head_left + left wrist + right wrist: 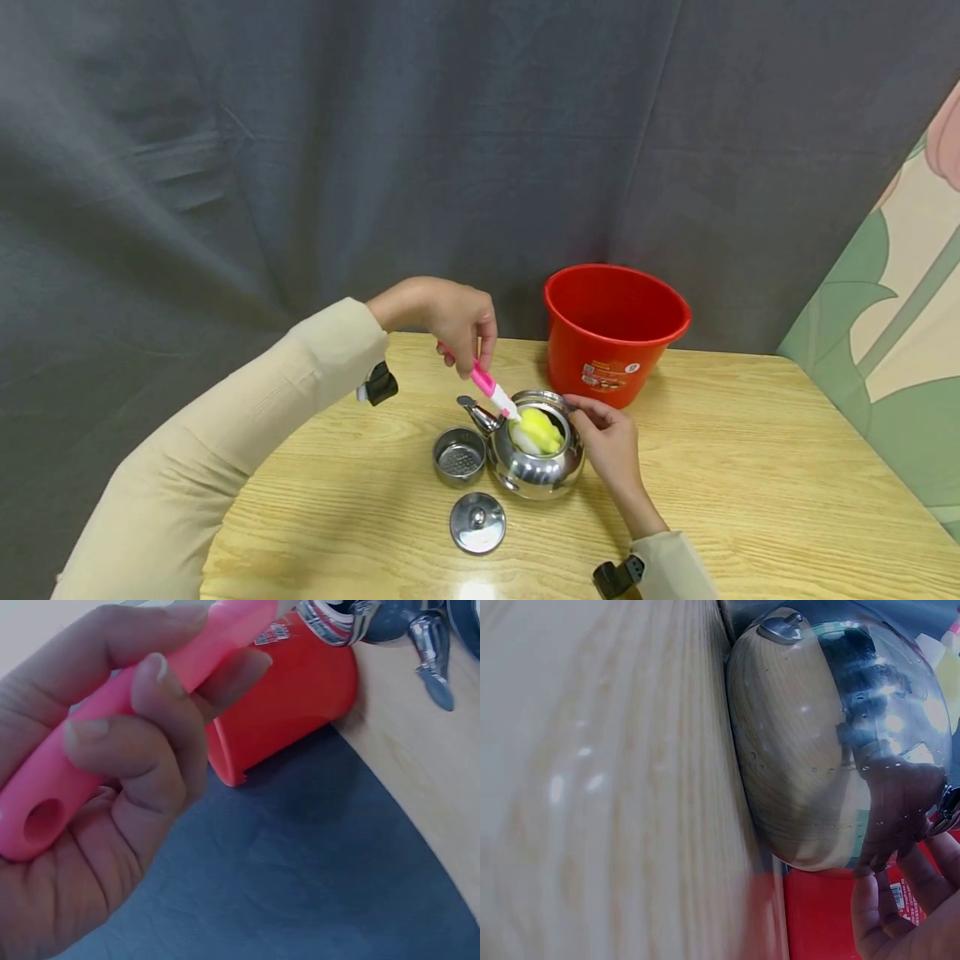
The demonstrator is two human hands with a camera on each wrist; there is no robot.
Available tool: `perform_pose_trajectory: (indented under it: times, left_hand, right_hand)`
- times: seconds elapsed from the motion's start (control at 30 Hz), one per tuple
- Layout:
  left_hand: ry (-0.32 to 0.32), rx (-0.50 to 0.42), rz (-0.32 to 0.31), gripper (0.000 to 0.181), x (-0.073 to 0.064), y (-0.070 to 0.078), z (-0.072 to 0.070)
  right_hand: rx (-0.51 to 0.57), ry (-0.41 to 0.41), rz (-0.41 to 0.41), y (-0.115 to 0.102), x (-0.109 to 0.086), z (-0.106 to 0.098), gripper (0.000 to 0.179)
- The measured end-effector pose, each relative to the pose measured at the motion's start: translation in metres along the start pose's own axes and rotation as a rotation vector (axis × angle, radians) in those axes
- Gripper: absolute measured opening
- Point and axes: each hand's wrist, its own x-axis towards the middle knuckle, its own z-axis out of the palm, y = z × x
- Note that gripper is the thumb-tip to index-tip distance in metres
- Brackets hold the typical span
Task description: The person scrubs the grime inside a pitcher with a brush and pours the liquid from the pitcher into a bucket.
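Observation:
My left hand [461, 321] grips the pink handle [225, 634] of a sponge brush [491, 390], its fingers curled round it in the left wrist view. The brush slants down, with its yellow and white sponge head [538, 432] in the mouth of a shiny steel teapot [536, 479]. At the teapot's right side my right hand [611, 442] holds it near the rim. The right wrist view shows fingers [866, 907] against the wet, mirror-like teapot wall [802, 750]. The spout [480, 414] points to the left. Part of the sponge inside is hidden.
A steel strainer basket [459, 458] stands left of the teapot. In front of it lies a round steel lid [477, 523], knob up. A red bucket [600, 367] stands behind the teapot on the wooden table [337, 492], before a dark curtain [465, 167].

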Motion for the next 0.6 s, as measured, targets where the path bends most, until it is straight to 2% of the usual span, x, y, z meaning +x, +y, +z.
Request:
perform_pose_trajectory:
  times: [0.3,0.47,0.6]
  left_hand:
    - [-0.091,0.1,-0.084,0.014,0.01,0.029,-0.015]
    - [-0.132,0.199,-0.143,0.011,0.014,0.05,-0.017]
    - [-0.137,0.304,-0.167,0.009,0.018,0.071,-0.017]
  right_hand:
    - [-0.006,-0.006,-0.003,0.001,0.001,0.002,0.021]
    - [-0.005,-0.009,0.004,0.001,0.001,0.002,0.021]
    - [0.001,-0.01,0.016,-0.002,0.001,0.0,0.021]
